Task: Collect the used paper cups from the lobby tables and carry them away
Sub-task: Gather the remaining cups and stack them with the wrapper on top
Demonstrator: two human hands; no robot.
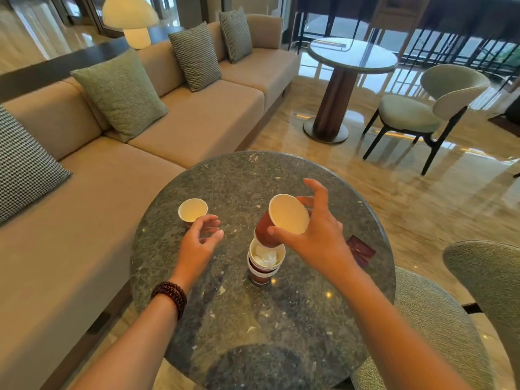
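Lobby stone table (281, 319) underfoot, sofa (197, 122) beyond. Right hand (318, 235) pinches a tilted red cup (277, 220) at the rim, thumb near side, fingers far side, base just above the stack of cups (264, 263), whose top cup holds crumpled tissue. Best to level it and press gently so the tissue doesn't block nesting. Left hand (199, 237) is curled half-open, holding nothing, just beside the lone cup (192, 211). A dark sachet (361, 250) lies nearby.

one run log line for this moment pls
right hand: tilted cup above cup stack | left hand: open beside lone cup
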